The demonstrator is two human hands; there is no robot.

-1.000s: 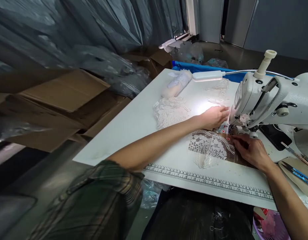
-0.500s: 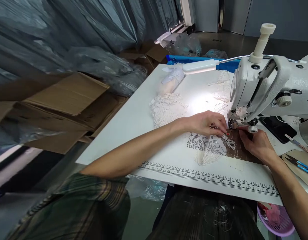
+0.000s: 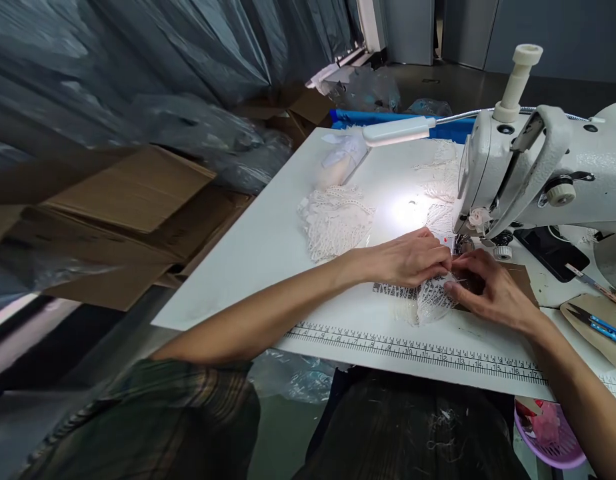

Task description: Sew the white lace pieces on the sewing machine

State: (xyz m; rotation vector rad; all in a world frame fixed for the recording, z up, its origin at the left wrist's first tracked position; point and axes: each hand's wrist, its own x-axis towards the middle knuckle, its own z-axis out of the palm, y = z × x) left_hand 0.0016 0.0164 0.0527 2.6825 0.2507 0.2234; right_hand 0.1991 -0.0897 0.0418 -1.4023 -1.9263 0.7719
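A white lace piece (image 3: 435, 301) lies in front of the sewing machine (image 3: 493, 177), its lower end resting on the table. My left hand (image 3: 419, 258) is closed on the upper edge of the lace, just left of the presser foot (image 3: 463, 245). From the right, my right hand (image 3: 493, 288) pinches the same lace between thumb and fingers. Both sets of fingertips nearly meet, and they hide the part of the lace they grip. Under my right hand is a brown machine plate (image 3: 521, 280).
A lace pile (image 3: 338, 223) sits left of the lamp (image 3: 399, 131), with more lace (image 3: 441, 180) behind the needle. At right lie a black phone (image 3: 553, 252) and blue thread snips (image 3: 601, 325). A printed ruler (image 3: 413, 350) runs along the table's front edge. Cardboard boxes (image 3: 128, 190) stand left.
My right hand has moved left from beside the presser foot and now grips the lace. My left hand has shifted slightly down, and the lace is drawn up between both hands.
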